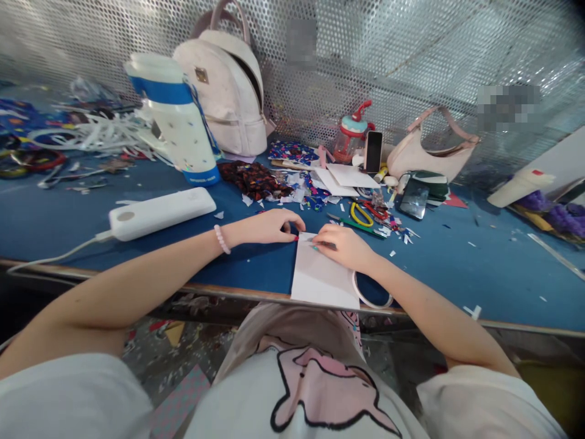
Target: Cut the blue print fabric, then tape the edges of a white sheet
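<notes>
A sheet of white paper [322,277] lies at the table's front edge, its lower end reaching the rim. My left hand [274,227] has its fingers curled and its thumb and fingertips at the paper's upper left corner, closed on it. Across the paper's upper right part rests my right hand [345,245], its fingers closed around something small and greyish that I cannot make out. A white ring, like a tape roll [372,302], lies beside the paper, partly under my right forearm.
Beyond my hands lie yellow-handled scissors [361,214], paper scraps [301,189], white sheets [347,177] and a phone [373,152]. On the left are a white power strip [162,213], a large bottle [178,122] and a backpack [228,91]. A handbag [429,149] stands back right.
</notes>
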`<state>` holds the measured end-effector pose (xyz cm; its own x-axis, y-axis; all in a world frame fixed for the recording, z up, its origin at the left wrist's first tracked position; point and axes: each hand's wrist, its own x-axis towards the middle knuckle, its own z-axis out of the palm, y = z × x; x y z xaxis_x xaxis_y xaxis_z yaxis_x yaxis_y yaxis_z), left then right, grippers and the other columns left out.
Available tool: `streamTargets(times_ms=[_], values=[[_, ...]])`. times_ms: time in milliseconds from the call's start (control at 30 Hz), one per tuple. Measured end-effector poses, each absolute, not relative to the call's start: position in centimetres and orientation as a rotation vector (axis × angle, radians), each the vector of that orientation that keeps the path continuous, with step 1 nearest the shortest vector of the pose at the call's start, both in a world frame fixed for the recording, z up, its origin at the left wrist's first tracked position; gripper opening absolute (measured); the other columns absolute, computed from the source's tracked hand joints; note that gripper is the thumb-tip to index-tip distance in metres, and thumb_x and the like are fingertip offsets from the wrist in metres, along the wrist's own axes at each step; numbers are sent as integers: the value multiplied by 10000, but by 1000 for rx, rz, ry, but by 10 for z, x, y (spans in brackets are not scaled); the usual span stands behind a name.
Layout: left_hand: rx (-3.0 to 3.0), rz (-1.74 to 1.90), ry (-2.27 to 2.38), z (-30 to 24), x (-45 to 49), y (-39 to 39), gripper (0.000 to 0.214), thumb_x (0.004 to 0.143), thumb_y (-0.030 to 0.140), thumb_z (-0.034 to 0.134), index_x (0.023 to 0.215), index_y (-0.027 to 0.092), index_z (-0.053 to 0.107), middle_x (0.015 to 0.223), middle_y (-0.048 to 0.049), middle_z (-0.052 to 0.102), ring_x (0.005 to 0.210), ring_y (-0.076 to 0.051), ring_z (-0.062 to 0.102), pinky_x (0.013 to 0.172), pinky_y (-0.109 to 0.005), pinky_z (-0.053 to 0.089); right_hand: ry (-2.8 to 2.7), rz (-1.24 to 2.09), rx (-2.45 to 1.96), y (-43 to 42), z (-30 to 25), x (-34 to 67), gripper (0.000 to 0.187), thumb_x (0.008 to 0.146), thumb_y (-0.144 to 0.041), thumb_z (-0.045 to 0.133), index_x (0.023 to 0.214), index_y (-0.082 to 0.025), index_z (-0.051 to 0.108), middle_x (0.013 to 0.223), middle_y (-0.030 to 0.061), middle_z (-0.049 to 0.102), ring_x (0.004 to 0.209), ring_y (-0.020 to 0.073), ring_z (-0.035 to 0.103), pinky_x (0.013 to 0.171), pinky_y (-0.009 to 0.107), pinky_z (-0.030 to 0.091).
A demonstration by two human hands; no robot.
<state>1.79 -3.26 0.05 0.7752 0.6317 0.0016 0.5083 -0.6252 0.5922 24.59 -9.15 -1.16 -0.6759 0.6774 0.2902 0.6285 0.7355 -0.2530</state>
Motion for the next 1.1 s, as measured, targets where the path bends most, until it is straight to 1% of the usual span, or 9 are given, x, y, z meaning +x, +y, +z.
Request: streamTargets(times_ms=[133, 500, 633, 800, 900, 1100], values=[[2385, 272, 857, 1, 18, -33, 324, 795, 262, 553, 1075, 132, 652, 926, -43, 659, 719, -127, 585, 665, -215, 451, -2580, 187, -1007, -91, -12, 246, 176, 901, -164, 558, 963, -161, 723, 913, 78, 661, 824, 170, 623, 764, 295, 492], [2385, 301, 830, 0, 17, -34, 310, 807, 285, 543, 1060, 140, 647, 910, -40, 658, 683, -116, 575, 626, -205, 445, -2617, 175, -1007, -90, -12, 246, 203, 906, -155, 542, 989, -160, 727, 941, 94, 648, 855, 193, 620, 770, 323, 493], [2391, 307, 825, -1, 17, -33, 309, 806, 290, 543, 1055, 139, 649, 916, -40, 657, 692, -117, 578, 636, -206, 448, -2624, 159, -1009, -89, -12, 246, 210, 912, -164, 536, 996, -170, 728, 942, 90, 648, 855, 190, 618, 769, 322, 493], [2402, 299, 833, 0, 17, -35, 322, 809, 289, 539, 1070, 137, 649, 926, -43, 657, 705, -121, 581, 652, -210, 452, -2623, 155, -1013, -89, -12, 246, 206, 908, -156, 544, 995, -157, 730, 938, 92, 648, 851, 190, 617, 761, 320, 494], [2428, 314, 831, 0, 18, -36, 321, 811, 290, 529, 1068, 140, 649, 947, -48, 657, 710, -122, 579, 669, -214, 458, -2629, 155, -1012, -89, -11, 246, 207, 907, -155, 544, 992, -172, 732, 938, 86, 646, 852, 185, 615, 768, 317, 492], [2447, 333, 826, -2, 20, -38, 312, 810, 296, 506, 1046, 147, 645, 980, -56, 656, 727, -136, 587, 702, -238, 473, -2635, 172, -1009, -89, -10, 246, 210, 909, -158, 539, 993, -169, 732, 941, 91, 644, 854, 189, 610, 766, 318, 488]])
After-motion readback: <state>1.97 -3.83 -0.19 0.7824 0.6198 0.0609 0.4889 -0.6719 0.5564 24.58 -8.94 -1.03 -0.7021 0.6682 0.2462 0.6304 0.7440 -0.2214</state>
